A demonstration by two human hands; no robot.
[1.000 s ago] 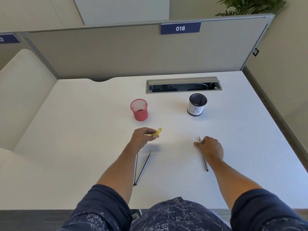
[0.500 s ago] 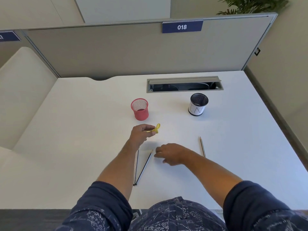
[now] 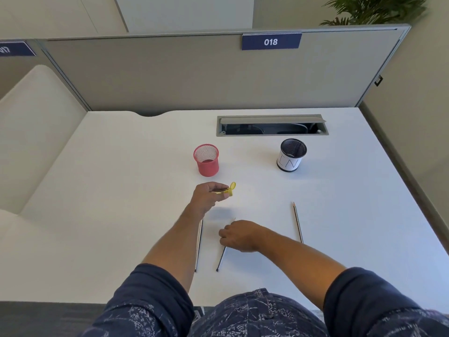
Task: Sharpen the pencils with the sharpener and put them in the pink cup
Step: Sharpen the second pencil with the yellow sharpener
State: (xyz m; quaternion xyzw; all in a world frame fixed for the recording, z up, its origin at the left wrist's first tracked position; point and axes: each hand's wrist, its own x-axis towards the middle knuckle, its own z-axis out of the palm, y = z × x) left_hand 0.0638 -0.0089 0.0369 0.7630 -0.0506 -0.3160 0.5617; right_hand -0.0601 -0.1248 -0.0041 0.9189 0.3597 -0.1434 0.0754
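Left hand: the left hand (image 3: 206, 194) hovers above the surface just in front of the pink cup, pinching the yellow sharpener (image 3: 229, 190) between thumb and fingertips, its opening end turned toward the right; held this way it looks ready to take a pencil tip.
Right hand: the right hand (image 3: 239, 235) reaches across and lies over the middle pencil (image 3: 221, 257), fingers curled down around its upper part; I judge it is gripping the pencil to lift it, though the contact itself is hidden under the knuckles.
Pencils: three lie on the surface, none in the cup yet. The left pencil (image 3: 198, 246) lies partly under the left forearm; the right pencil (image 3: 297, 222) lies well apart, its pointed tip away from the person.
Pink cup: the pink cup (image 3: 206, 160) stands upright and looks empty, near the left hand, so the drop-off is a short reach.
Black cup: a black mesh cup (image 3: 291, 155) with a white paper label stands upright to the right.
Surface: the white surface (image 3: 121, 190) has a grey cable slot (image 3: 272, 125) at the back, lid raised.
Room: a grey partition (image 3: 194, 74) carries a blue tag reading 018; a plant (image 3: 374, 10) shows behind it.
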